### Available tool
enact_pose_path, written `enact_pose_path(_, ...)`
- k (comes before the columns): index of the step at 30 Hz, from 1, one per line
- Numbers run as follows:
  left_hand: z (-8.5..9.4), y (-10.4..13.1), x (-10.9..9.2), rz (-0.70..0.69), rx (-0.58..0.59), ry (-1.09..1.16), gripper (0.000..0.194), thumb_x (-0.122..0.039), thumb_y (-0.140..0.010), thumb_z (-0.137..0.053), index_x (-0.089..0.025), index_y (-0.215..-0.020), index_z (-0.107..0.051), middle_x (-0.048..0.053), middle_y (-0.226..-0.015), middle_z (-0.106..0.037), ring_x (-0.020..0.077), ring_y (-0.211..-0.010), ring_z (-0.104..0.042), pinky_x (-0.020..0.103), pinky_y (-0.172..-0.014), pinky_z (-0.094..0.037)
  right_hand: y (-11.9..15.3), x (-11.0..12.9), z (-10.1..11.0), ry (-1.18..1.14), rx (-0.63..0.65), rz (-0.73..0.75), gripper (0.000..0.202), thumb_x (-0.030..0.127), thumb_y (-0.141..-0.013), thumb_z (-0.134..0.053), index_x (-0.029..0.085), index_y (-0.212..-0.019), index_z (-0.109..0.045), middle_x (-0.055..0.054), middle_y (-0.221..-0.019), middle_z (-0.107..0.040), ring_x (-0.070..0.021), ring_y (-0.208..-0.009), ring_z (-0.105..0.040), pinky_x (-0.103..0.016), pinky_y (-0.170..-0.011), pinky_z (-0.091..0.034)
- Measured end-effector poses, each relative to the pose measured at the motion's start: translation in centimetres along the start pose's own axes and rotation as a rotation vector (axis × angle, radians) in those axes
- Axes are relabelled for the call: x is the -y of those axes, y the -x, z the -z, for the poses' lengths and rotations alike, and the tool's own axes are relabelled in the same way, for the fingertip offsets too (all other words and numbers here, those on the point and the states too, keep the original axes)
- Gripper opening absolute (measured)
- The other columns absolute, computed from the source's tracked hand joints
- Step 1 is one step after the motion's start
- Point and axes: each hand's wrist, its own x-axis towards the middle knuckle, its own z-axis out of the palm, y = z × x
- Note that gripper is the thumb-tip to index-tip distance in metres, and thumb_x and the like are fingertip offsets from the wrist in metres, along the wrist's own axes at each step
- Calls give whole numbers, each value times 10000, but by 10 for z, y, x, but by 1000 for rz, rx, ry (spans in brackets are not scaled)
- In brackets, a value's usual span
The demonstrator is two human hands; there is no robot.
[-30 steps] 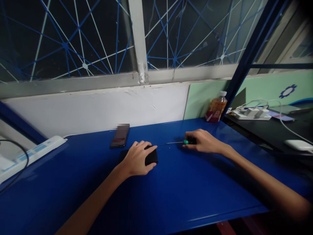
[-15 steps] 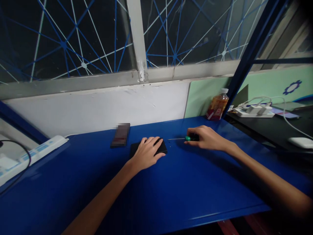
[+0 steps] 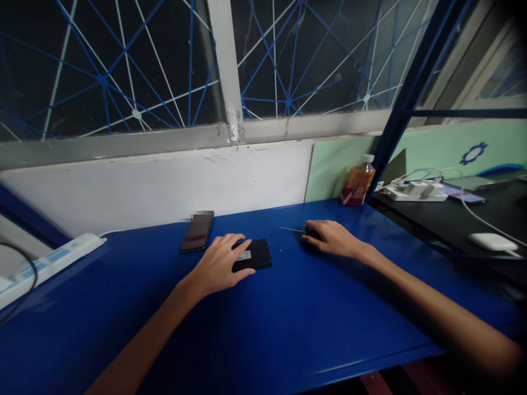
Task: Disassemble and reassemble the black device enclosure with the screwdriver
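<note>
A flat black rectangular case (image 3: 260, 255) with a pale label lies on the blue table. My left hand (image 3: 220, 263) covers its left end, thumb at the near edge and fingers bent over the top and far side. To the right, my right hand (image 3: 327, 237) is closed around the green-and-black handle of a screwdriver (image 3: 291, 229). Its thin shaft points left, just above or on the table, apart from the case. Tiny specks, too small to name, lie between the case and the screwdriver.
A phone (image 3: 198, 231) lies behind my left hand. A white power strip (image 3: 49, 269) runs along the table's left side. At the back right stands a drink bottle (image 3: 357, 184). Beyond the blue post, a black table (image 3: 486, 219) bears another power strip (image 3: 418, 192) with chargers and cables.
My left hand has slid left along the case, uncovering the label and more of its right part. My right hand with the screwdriver has shifted slightly left. The camera view has turned a little.
</note>
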Motion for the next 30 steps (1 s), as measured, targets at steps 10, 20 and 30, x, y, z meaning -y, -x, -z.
enact_pose_path(10, -11, 15, -20, 65, 46, -110, 488, -421, -954, -373, -130, -1339, -442, 183, -1372, -457, 332, -1261, -416, 529, -996, -344, -6, -5, -17, 81, 33, -43, 237, 311, -897, -420, 186, -1068, -528, -95, -997, -614, -210, -852, -599, -279, -680, -386)
enact_pose_path(20, 5, 17, -24, 142, 170, 91, 642, -554, -884, -423, -159, -1389, -389, 164, -1465, -318, 371, -1350, -256, 586, -1064, -247, -5, -2, -15, 107, 61, -51, 278, 330, -901, -422, 191, -1116, -529, -96, -1012, -618, -205, -840, -605, -276, -673, -387)
enact_pose_path(30, 2, 16, -21, 162, 33, 49, 704, -674, -810, -457, -159, -1288, -501, 174, -1355, -468, 367, -1244, -415, 612, -1017, -281, -1, 0, -16, 175, 38, -18, 338, 437, -923, -381, 206, -1101, -552, -81, -982, -599, -193, -747, -607, -276, -592, -363)
